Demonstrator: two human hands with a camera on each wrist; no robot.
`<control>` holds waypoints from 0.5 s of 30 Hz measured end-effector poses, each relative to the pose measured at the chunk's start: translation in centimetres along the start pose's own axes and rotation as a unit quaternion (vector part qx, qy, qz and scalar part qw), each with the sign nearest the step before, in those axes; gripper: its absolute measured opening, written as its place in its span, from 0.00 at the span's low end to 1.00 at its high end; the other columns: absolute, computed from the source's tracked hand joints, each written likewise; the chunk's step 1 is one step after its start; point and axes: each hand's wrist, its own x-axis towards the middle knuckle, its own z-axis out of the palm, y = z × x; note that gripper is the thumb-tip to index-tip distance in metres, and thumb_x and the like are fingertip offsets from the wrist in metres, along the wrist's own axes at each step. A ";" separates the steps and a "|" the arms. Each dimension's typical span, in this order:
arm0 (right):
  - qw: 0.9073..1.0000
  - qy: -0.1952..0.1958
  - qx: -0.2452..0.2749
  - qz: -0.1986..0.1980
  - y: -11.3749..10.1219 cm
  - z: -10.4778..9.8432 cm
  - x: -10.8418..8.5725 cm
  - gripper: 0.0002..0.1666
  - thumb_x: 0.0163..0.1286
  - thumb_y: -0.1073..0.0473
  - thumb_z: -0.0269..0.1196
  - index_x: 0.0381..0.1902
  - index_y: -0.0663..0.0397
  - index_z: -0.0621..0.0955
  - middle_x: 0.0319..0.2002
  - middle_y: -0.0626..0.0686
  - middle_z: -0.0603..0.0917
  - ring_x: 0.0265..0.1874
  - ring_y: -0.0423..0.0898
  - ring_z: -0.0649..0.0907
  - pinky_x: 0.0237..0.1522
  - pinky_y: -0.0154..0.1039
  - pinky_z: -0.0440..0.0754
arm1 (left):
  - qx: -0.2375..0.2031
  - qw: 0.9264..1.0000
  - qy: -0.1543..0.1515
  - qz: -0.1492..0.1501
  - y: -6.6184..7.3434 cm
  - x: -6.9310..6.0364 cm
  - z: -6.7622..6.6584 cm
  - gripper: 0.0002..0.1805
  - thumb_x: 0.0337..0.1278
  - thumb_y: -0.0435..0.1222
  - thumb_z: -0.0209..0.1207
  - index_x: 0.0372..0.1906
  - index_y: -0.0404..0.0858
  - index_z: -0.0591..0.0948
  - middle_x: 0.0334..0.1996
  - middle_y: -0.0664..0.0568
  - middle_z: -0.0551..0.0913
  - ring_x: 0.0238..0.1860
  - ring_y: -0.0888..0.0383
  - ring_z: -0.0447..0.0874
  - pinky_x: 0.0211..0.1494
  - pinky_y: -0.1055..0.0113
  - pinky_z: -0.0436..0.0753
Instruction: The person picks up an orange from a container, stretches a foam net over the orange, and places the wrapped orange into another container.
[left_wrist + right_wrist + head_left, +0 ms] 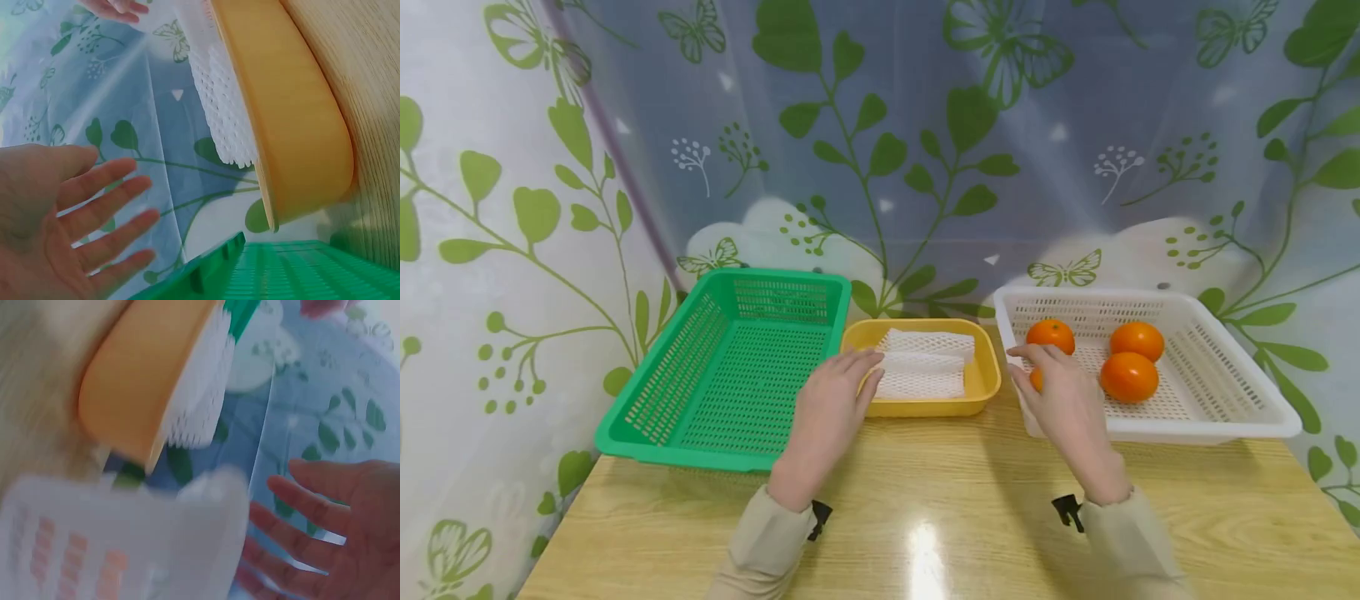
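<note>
My left hand [833, 407] hovers over the left end of a yellow tray [992, 379], fingers slightly bent and holding nothing. White foam net sleeves [921, 383] lie in that tray, close to the fingertips. In the left wrist view the same hand [94, 219] is spread beside the tray. Over the left side of a white basket [1232, 429] is my right hand [1067, 404], partly hiding an orange [1036, 379]. Another orange [1051, 335] lies just beyond its fingers. The right wrist view shows this hand [325, 525] empty, with its fingers apart.
A green basket [625, 446] stands left of the yellow tray on the wooden table [925, 500]. Two more oranges [1129, 377] sit toward the middle of the white basket. A patterned curtain [895, 208] hangs close behind the containers.
</note>
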 end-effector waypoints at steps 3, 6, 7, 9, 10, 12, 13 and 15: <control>1.000 0.002 -0.007 0.030 1.8 -0.9 0.3 0.10 0.69 0.56 0.68 0.44 0.55 0.86 0.39 0.57 0.88 0.19 0.50 0.78 0.14 0.38 0.67 | -0.017 0.999 0.026 0.002 0.2 0.0 0.1 0.10 0.69 0.40 0.63 0.48 0.42 0.88 0.43 0.50 0.90 0.32 0.52 0.89 0.24 0.67 0.81; 0.998 -0.014 -0.018 0.058 3.6 -1.7 0.4 0.11 0.69 0.56 0.68 0.45 0.56 0.85 0.40 0.59 0.86 0.24 0.53 0.82 0.16 0.38 0.68 | -0.036 0.999 0.037 0.004 0.4 0.1 0.2 0.07 0.68 0.39 0.64 0.44 0.43 0.88 0.37 0.53 0.90 0.25 0.57 0.86 0.15 0.74 0.69; 0.997 -0.024 -0.022 0.067 4.2 -1.9 0.5 0.13 0.70 0.56 0.68 0.46 0.58 0.84 0.41 0.60 0.85 0.25 0.54 0.82 0.16 0.39 0.69 | -0.041 0.998 0.039 0.005 0.5 0.1 0.3 0.06 0.68 0.39 0.64 0.44 0.43 0.88 0.37 0.53 0.90 0.26 0.58 0.87 0.15 0.75 0.68; 0.995 -0.055 -0.027 0.082 5.2 -2.0 0.5 0.18 0.70 0.54 0.66 0.51 0.60 0.82 0.46 0.64 0.83 0.29 0.58 0.82 0.19 0.43 0.73 | -0.048 0.998 0.043 0.008 0.9 0.1 0.5 0.05 0.68 0.38 0.64 0.42 0.43 0.88 0.36 0.54 0.90 0.27 0.60 0.87 0.16 0.76 0.69; 0.993 -0.076 -0.031 0.089 5.7 -2.0 0.6 0.21 0.71 0.53 0.66 0.54 0.61 0.80 0.49 0.66 0.82 0.30 0.59 0.82 0.21 0.45 0.75 | -0.050 0.998 0.045 0.009 1.1 0.1 0.5 0.05 0.68 0.38 0.64 0.42 0.44 0.88 0.36 0.55 0.90 0.28 0.61 0.87 0.18 0.76 0.70; 0.987 -0.122 -0.032 0.104 6.5 -1.8 0.7 0.28 0.72 0.49 0.64 0.61 0.63 0.77 0.56 0.70 0.77 0.36 0.64 0.82 0.28 0.51 0.78 | -0.055 0.997 0.046 0.014 1.6 0.1 0.8 0.05 0.67 0.38 0.64 0.41 0.44 0.88 0.35 0.56 0.90 0.28 0.62 0.87 0.18 0.75 0.71; 0.983 -0.145 -0.031 0.112 6.9 -1.6 0.8 0.31 0.73 0.46 0.63 0.63 0.63 0.74 0.59 0.72 0.75 0.39 0.66 0.82 0.33 0.55 0.79 | -0.056 0.997 0.046 0.016 1.8 0.1 0.9 0.04 0.67 0.39 0.64 0.41 0.45 0.88 0.35 0.57 0.90 0.28 0.62 0.87 0.17 0.75 0.71; 0.973 -0.190 -0.028 0.129 7.6 -1.4 1.0 0.38 0.75 0.40 0.60 0.68 0.64 0.70 0.63 0.76 0.70 0.47 0.72 0.79 0.41 0.61 0.78 | -0.062 0.997 0.043 0.023 2.5 0.2 1.2 0.04 0.67 0.39 0.65 0.40 0.45 0.88 0.33 0.57 0.89 0.28 0.62 0.87 0.17 0.76 0.71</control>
